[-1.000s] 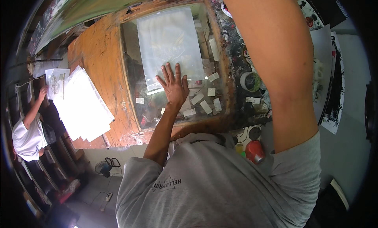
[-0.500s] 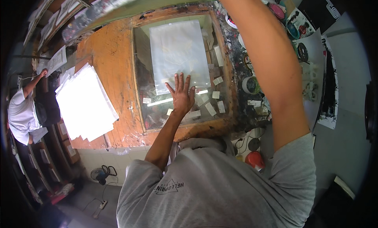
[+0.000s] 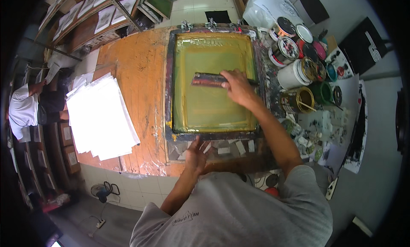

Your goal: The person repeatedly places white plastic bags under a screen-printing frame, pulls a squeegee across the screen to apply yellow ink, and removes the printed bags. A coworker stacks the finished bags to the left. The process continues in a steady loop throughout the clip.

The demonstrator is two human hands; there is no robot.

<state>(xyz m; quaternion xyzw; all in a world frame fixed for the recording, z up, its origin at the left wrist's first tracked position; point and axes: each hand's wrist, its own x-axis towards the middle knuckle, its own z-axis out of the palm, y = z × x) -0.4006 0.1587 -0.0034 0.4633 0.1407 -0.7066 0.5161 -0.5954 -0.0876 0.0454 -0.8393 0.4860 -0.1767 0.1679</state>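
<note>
A screen-printing frame (image 3: 170,89) with dark edges and yellow-green mesh lies flat over the glass part of the table. My right hand (image 3: 239,88) is closed round a squeegee (image 3: 208,80), a dark, reddish-stained bar held crosswise over the middle of the mesh. Close by the frame's near edge is my left hand (image 3: 196,157), fingers apart, fingertips at the rim; whether they press on it I cannot tell. Yellow ink streaks run along the inner borders of the mesh. Whatever lies beneath the frame is hidden.
A stack of white sheets (image 3: 100,114) lies on the wooden table (image 3: 145,76) to the left. Ink tubs and cans (image 3: 294,74) crowd the right side. Metal clamps (image 3: 211,24) line the frame's far edge. Another person (image 3: 26,104) stands at far left near shelves.
The raised frame has come down over the glass and the pale sheet, which is now hidden. My left hand has drawn back off that sheet. My right hand now shows, holding the squeegee.
</note>
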